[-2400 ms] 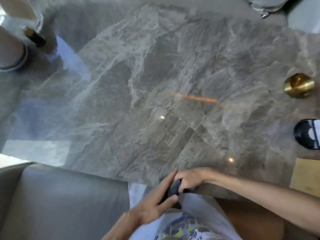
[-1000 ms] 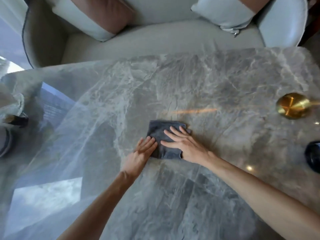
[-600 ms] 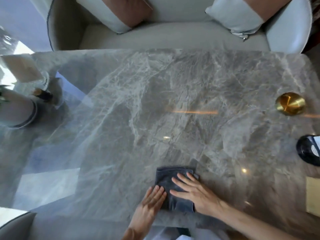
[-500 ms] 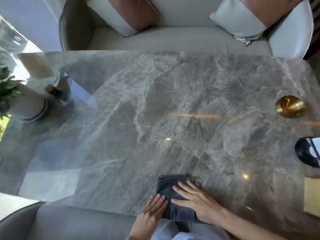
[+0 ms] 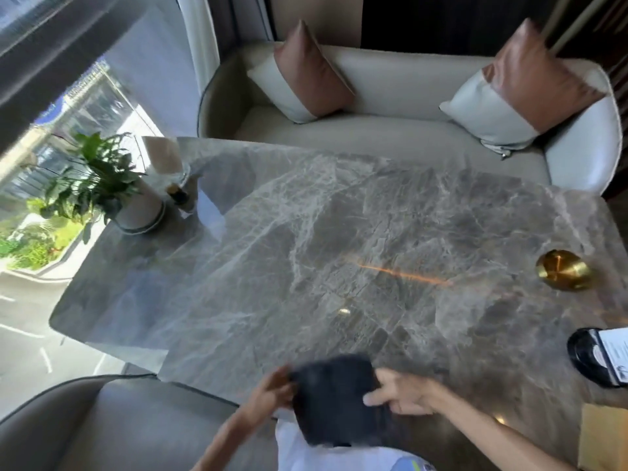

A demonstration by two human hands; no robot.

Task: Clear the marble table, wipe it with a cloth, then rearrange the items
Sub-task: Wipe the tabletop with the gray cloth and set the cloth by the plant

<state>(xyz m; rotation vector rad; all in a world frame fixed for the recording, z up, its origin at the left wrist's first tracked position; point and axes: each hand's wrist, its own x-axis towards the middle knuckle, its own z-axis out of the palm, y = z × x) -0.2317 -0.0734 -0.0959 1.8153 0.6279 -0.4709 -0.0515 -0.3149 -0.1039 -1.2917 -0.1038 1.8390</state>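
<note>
A dark grey cloth [image 5: 334,399] is lifted off the near edge of the grey marble table [image 5: 306,253], blurred by motion. My left hand [image 5: 272,390] grips its left edge and my right hand [image 5: 401,390] grips its right edge. The cloth hangs between both hands, over the table's rim and my lap.
A potted plant [image 5: 98,188] in a white pot stands at the far left corner beside a small dark bottle [image 5: 176,195]. A brass dish [image 5: 564,270], a black round item [image 5: 594,362] and a tan card [image 5: 605,433] sit along the right. A cream sofa [image 5: 390,127] lies beyond.
The cloth was pressed flat on the table under both hands and pulled to the near edge; now both hands hold it up by its sides.
</note>
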